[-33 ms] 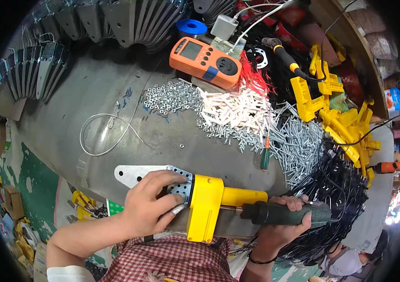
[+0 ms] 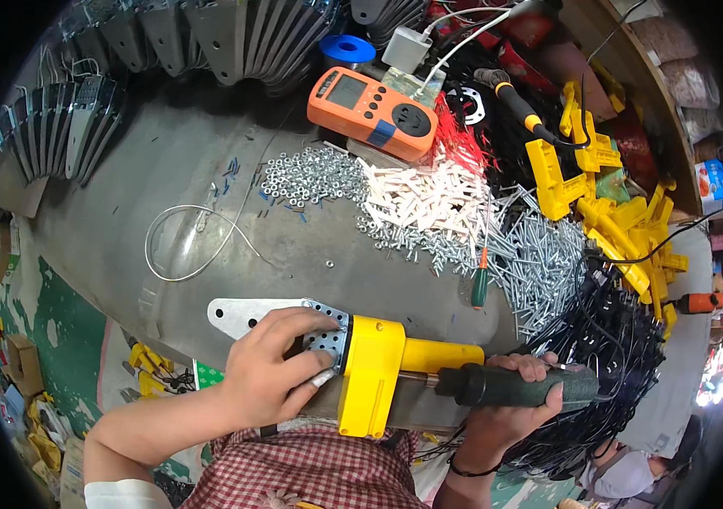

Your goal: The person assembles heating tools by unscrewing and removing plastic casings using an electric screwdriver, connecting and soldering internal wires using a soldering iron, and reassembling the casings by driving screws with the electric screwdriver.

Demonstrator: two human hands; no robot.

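Observation:
At the near edge of the grey metal table (image 2: 166,161), my left hand (image 2: 272,373) presses down on a flat metal plate (image 2: 243,316) with a perforated part (image 2: 326,332). The plate joins a yellow tool body (image 2: 372,373) lying across the table edge. My right hand (image 2: 506,407) grips the tool's dark green handle (image 2: 514,386) on the right. A yellow neck (image 2: 442,355) links the body to the handle.
Piles lie across the table: small nuts (image 2: 306,176), white plastic pieces (image 2: 434,197), long screws (image 2: 540,263), yellow brackets (image 2: 599,195), black cables (image 2: 616,356). An orange meter (image 2: 372,110), a green-handled screwdriver (image 2: 480,284) and a wire loop (image 2: 187,242) lie nearby. Grey metal plates (image 2: 73,127) line the far edge.

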